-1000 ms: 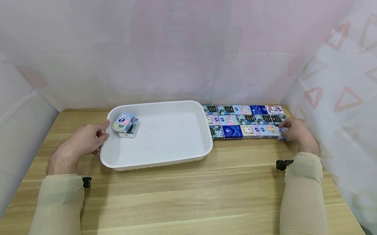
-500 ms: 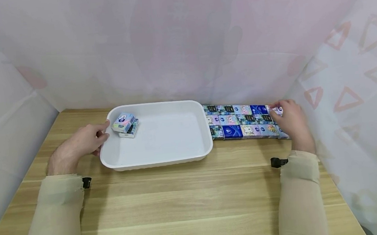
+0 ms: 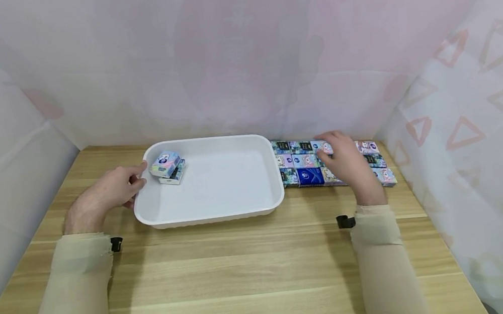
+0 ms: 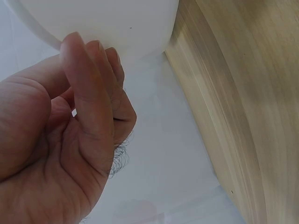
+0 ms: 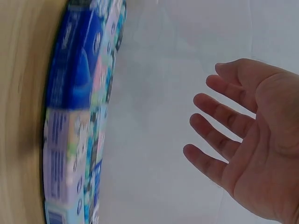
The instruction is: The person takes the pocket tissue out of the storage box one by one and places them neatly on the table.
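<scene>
My left hand (image 3: 111, 188) holds the left rim of a white plastic tray (image 3: 222, 180); in the left wrist view its fingertips press against the outer wall (image 4: 131, 28). Two small tissue packs lie at the tray's left end: a pastel pack (image 3: 165, 161) rests tilted on a dark-patterned pack (image 3: 176, 175). Over the rows of tissue packs right of the tray hovers my right hand (image 3: 347, 163), fingers spread and nothing in it. Among those packs are a dark blue pack (image 3: 310, 176) and a pastel one (image 3: 383, 176) at the near right corner. The hand hides part of the rows.
A wooden table (image 3: 244, 269) carries everything. Pale printed cloth (image 3: 243, 67) hangs close behind the tray and packs, and more cloth stands at both sides. The packs lie flat in three rows, right up to the tray's right side.
My right hand has left the near right corner pack and moved back, then left over the rows, uncovering the right end. The left hand and the tray have stayed put.
</scene>
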Demonstrator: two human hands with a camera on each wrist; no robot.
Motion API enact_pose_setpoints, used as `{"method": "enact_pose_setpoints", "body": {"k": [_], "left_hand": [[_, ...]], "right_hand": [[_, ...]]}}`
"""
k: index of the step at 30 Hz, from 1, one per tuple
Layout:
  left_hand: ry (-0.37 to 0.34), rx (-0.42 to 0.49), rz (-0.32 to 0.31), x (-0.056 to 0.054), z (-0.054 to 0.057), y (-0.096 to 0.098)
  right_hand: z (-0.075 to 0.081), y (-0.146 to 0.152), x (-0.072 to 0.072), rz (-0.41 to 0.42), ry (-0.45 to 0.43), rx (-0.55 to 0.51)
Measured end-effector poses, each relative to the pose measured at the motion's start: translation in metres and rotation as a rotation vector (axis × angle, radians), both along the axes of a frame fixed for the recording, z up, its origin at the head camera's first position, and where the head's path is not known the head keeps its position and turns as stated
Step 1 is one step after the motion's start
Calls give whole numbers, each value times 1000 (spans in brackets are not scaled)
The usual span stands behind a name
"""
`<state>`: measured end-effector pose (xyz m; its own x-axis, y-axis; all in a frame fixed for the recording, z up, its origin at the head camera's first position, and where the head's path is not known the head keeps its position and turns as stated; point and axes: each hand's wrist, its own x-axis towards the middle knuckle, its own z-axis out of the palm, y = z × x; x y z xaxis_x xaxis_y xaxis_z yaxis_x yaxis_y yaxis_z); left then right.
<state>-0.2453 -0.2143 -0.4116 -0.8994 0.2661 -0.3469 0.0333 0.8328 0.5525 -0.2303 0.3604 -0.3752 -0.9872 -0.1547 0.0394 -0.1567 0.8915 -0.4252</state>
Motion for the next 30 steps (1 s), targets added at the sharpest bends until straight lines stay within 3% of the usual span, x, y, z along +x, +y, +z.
{"method": "enact_pose_setpoints", "body": {"k": [19, 30], "left_hand": [[26, 17, -4, -2, 0, 1], [28, 24, -3, -2, 0, 1]], "right_hand": [[-18, -134, 0, 303, 77, 133], [-35, -206, -6, 376, 3, 217]]}}
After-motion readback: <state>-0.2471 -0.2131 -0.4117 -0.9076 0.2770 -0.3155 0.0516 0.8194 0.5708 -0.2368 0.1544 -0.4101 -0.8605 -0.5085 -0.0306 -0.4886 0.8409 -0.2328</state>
